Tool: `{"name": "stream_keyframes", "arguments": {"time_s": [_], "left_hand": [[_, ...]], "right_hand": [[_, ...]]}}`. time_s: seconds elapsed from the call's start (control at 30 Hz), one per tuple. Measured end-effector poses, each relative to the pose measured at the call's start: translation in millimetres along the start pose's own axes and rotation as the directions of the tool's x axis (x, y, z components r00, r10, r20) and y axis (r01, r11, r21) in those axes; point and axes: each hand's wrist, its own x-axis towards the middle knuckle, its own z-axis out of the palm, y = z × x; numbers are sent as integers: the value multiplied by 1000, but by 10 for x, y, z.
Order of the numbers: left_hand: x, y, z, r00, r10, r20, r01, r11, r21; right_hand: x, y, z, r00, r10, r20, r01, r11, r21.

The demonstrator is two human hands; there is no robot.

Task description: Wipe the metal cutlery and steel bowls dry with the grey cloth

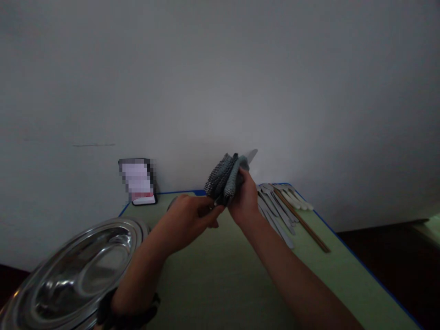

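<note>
My right hand (246, 201) is closed around a bunched, dark-and-light checked cloth (225, 178), raised above the far part of the table. Out of the cloth's upper right side sticks the pale, rounded blade of a table knife (253, 156); the cloth hides its middle. My left hand (192, 217) pinches the knife's lower end just below the cloth, fingers closed. To the right of my right hand, several metal spoons, forks and knives (280, 208) lie side by side on the table.
Wooden chopsticks (302, 220) and white spoons (299, 199) lie at the right of the green table (220, 284). Large shiny metal basins (85, 270) stand stacked at the left. A phone-like device (139, 181) leans against the wall (220, 82) behind.
</note>
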Motion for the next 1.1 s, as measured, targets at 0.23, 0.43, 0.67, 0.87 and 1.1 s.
{"name": "stream_keyframes", "arguments": {"time_s": [0.23,0.43,0.67,0.87,1.1], "left_hand": [[-28,-34,-105,996,-42,-84,32,994,-108],[-27,-10,-102,993,-64,-96,53,992,-112],[-67,-31,-135,995,-51,88,59,994,-91],[-148,-74,-226,905,-68,420,116,989,-90],[-124,-74,-122,878,-133,460,238,955,-177]], "right_hand": [[-89,22,15,922,32,387,-5,998,-70],[-90,106,2,937,35,347,-8,997,-79],[12,76,-10,988,3,157,3,999,-38],[195,-177,-85,986,-61,-158,66,998,25],[80,59,-38,978,-153,-140,149,988,-40]]}}
